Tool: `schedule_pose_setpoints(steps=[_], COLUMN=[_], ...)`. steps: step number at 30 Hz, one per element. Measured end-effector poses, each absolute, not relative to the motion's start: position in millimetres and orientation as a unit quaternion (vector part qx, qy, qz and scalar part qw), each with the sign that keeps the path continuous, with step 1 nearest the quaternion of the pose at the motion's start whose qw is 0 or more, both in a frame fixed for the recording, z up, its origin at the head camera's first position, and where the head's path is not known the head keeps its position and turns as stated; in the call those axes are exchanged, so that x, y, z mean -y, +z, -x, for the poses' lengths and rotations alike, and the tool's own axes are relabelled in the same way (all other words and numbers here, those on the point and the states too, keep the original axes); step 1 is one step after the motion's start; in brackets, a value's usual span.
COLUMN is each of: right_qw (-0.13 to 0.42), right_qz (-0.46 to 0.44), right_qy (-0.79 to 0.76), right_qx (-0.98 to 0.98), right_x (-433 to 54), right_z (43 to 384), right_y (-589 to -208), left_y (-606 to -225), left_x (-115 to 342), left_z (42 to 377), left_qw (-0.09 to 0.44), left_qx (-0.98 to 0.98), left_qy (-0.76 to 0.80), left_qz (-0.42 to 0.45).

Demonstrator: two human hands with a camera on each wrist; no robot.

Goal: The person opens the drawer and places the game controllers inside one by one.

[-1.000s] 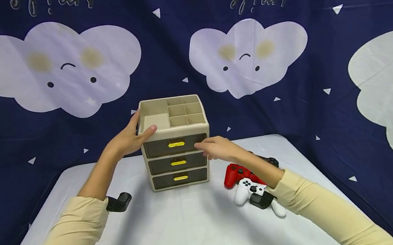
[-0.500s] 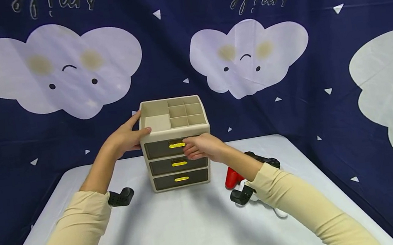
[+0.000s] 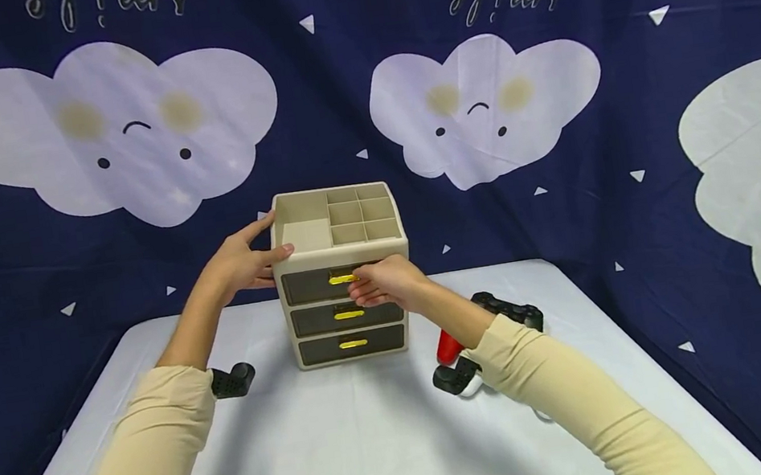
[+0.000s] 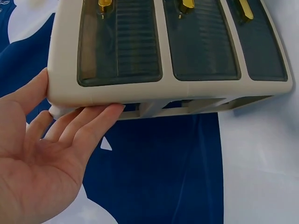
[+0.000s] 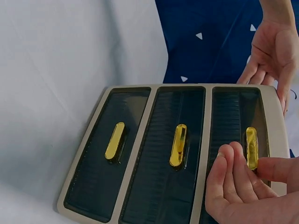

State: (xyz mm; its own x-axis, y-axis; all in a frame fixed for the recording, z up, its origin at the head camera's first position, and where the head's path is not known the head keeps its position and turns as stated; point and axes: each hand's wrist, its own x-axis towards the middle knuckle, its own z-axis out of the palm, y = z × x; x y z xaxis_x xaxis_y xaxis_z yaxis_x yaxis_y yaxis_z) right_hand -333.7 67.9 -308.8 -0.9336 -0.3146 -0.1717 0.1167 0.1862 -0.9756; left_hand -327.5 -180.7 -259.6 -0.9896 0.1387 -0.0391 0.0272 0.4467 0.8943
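Observation:
A cream desktop organizer [image 3: 345, 256] with three dark-fronted drawers stands upright at the back of the table. Each drawer has a gold handle, and all three are closed. My left hand [image 3: 236, 266] lies along its upper left side. The thumb rests at the top front rim and the fingers, nearly straight, touch the side in the left wrist view. My right hand [image 3: 390, 281] is in front of the top drawer [image 3: 307, 287]. In the right wrist view, the thumb and fingertips pinch the lower end of that drawer's gold handle [image 5: 252, 142].
Right of the organizer lie a black game controller [image 3: 507, 309], a red one [image 3: 448, 347] and a white one [image 3: 473, 385], partly hidden by my right forearm. The organizer's top has open compartments [image 3: 348, 234]. A dark blue cloud-print curtain [image 3: 327, 115] hangs behind the white table [image 3: 345, 453].
My right hand has moved left along the top drawer front from its right edge to the gold handle. My left hand stays at the organizer's left side, its thumb shifted slightly.

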Motion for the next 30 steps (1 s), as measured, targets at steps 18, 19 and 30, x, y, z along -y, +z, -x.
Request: schedule_pose_setpoints(steps=[18, 19, 30], right_qw=[0.191, 0.192, 0.191], right_qz=[0.103, 0.105, 0.113], right_qy=[-0.617, -0.616, -0.61], right_qx=[-0.756, -0.757, -0.761], right_x=[-80, -80, -84], right_z=[306, 303, 278], right_y=[-311, -312, -316], left_y=[-257, -257, -260], left_x=[184, 184, 181], left_z=[327, 327, 326], left_qw=[0.053, 0.053, 0.046], left_qx=[-0.849, -0.85, -0.858], left_qy=[0.523, 0.521, 0.509], left_qz=[-0.049, -0.049, -0.05])
